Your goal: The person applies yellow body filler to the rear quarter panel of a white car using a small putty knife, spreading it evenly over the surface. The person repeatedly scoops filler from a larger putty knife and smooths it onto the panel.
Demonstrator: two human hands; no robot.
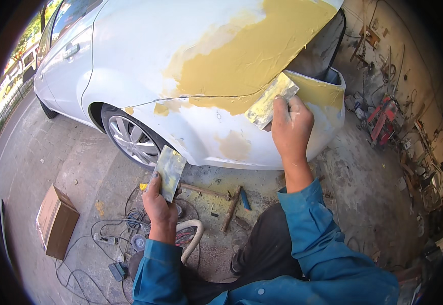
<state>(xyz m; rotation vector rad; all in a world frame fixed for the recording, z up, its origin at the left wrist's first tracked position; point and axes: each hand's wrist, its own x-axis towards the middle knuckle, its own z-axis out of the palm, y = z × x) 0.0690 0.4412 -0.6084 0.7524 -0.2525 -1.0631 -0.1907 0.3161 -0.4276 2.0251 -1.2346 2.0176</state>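
Observation:
A white car (145,56) stands in front of me, its rear panel coated with a broad patch of yellow body filler (231,56). My right hand (291,127) grips a flat filler spreader (271,100), smeared pale yellow. Its blade lies against or very close to the seam between the filled panel and the bumper (252,140). Lower left, my left hand (160,207) is closed on a second flat spreader (169,173), held upright with grey and yellow smears, in front of the rear wheel (130,134). Part of the left fingers is hidden behind that spreader.
A cardboard box (58,221) sits on the floor at left. Cables (87,244), a pale hose (197,236), wooden sticks (230,211) and a blue-handled tool (245,198) lie below the car. Red equipment (383,119) and clutter line the right wall.

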